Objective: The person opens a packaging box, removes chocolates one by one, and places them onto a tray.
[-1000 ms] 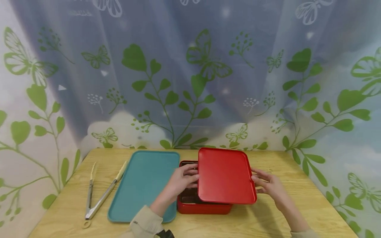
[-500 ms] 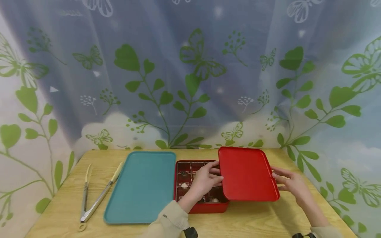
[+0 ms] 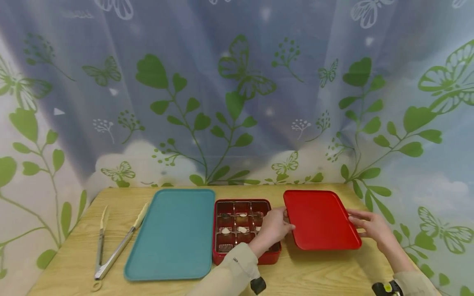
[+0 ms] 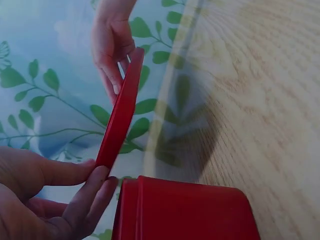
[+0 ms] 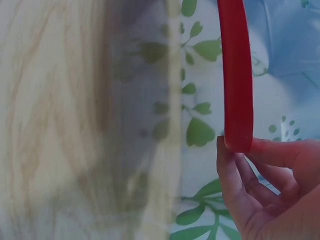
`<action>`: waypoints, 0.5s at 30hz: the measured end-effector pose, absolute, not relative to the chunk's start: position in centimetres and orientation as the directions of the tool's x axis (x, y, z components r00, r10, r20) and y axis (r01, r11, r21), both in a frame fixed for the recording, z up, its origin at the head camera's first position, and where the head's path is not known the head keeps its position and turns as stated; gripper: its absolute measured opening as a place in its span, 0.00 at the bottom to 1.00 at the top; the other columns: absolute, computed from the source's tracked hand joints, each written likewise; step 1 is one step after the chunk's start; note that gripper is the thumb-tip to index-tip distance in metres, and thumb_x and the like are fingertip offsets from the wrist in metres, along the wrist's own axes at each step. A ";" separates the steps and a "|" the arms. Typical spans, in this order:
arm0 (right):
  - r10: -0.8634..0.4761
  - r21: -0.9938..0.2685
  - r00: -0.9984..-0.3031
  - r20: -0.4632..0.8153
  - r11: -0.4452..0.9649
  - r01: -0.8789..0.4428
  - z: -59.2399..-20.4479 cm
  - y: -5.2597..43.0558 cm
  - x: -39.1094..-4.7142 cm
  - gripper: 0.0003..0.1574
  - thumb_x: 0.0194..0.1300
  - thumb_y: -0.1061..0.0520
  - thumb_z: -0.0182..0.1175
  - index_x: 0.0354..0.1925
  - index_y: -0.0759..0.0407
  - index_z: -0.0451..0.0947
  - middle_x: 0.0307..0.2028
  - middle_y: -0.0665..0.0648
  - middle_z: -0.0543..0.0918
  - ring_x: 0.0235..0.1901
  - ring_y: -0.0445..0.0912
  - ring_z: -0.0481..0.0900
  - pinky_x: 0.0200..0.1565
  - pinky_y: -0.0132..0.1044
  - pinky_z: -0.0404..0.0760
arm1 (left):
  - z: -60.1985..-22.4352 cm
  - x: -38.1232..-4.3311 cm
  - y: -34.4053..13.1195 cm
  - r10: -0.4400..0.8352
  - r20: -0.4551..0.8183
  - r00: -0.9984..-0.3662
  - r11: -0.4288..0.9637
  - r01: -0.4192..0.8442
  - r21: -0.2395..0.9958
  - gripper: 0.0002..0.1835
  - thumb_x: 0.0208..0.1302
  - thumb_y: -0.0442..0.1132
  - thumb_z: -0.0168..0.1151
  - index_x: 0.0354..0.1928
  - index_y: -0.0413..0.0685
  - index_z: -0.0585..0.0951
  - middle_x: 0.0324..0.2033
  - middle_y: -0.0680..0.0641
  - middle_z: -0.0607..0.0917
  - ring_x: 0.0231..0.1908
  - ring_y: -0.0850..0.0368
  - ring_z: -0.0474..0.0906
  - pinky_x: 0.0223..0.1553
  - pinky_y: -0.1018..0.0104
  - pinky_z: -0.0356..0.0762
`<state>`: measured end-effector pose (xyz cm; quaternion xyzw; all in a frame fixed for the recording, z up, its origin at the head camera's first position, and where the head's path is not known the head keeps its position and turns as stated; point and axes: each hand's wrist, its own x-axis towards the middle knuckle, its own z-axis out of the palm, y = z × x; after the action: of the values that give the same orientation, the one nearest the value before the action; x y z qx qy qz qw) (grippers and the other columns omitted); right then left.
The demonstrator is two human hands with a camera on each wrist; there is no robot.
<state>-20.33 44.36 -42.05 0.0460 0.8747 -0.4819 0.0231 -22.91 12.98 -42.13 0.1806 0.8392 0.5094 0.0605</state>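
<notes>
A square red lid (image 3: 320, 220) hangs above the table, right of the red box (image 3: 268, 258). My left hand (image 3: 273, 226) pinches its left edge between thumb and fingers; the left wrist view shows the same grip on the lid (image 4: 120, 117) beside the box wall (image 4: 187, 210). On the opposite edge, my right hand (image 3: 374, 226) pinches the lid, thumb on one face and fingers on the other, as the right wrist view shows (image 5: 237, 75). Inside the uncovered box is a dark divided insert (image 3: 234, 220) with small pale pieces in some compartments. My left hand and forearm cover its right part.
Left of the box lies a flat teal tray (image 3: 172, 234). Farther left, metal tongs (image 3: 116, 248) with pale tips lie spread on the wooden table (image 3: 314, 275). A patterned curtain (image 3: 207, 102) hangs behind the table's back edge.
Both hands have carried the lid rightward off the box and lowered it somewhat. The compartments inside the box have come into view. The tray and tongs stay in place as the view shifts.
</notes>
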 end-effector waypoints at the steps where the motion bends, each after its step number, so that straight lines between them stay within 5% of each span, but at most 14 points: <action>1: 0.056 -0.841 -0.995 -0.085 0.531 0.102 -42.2 44.6 -20.4 0.33 0.77 0.58 0.55 0.70 0.78 0.62 0.52 0.69 0.84 0.36 0.37 0.85 0.39 0.40 0.88 | -42.2 -23.0 13.3 0.372 0.075 -0.925 0.460 0.254 0.851 0.20 0.62 0.30 0.72 0.56 0.37 0.82 0.38 0.46 0.86 0.27 0.62 0.84 0.24 0.72 0.77; 5: 0.047 -0.840 -0.995 -0.083 0.535 0.095 -42.9 45.3 -20.5 0.31 0.76 0.61 0.55 0.68 0.80 0.63 0.49 0.69 0.86 0.36 0.37 0.85 0.39 0.43 0.88 | -42.3 -23.6 14.5 0.398 0.056 -0.916 0.636 0.320 0.702 0.09 0.61 0.36 0.74 0.36 0.42 0.82 0.25 0.50 0.81 0.22 0.61 0.74 0.23 0.72 0.70; 15: 0.015 -0.826 -0.991 -0.136 0.550 0.122 -44.0 45.7 -21.0 0.29 0.75 0.65 0.53 0.66 0.82 0.62 0.48 0.73 0.85 0.36 0.40 0.86 0.40 0.43 0.88 | -42.5 -24.1 16.5 0.500 -0.064 -0.864 0.805 0.436 0.403 0.21 0.63 0.39 0.73 0.15 0.47 0.75 0.12 0.54 0.69 0.18 0.63 0.63 0.23 0.73 0.63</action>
<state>-21.01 45.71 -44.05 0.0391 0.8786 -0.4725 0.0566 -24.14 16.50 -42.48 0.2471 0.9463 0.1908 0.0837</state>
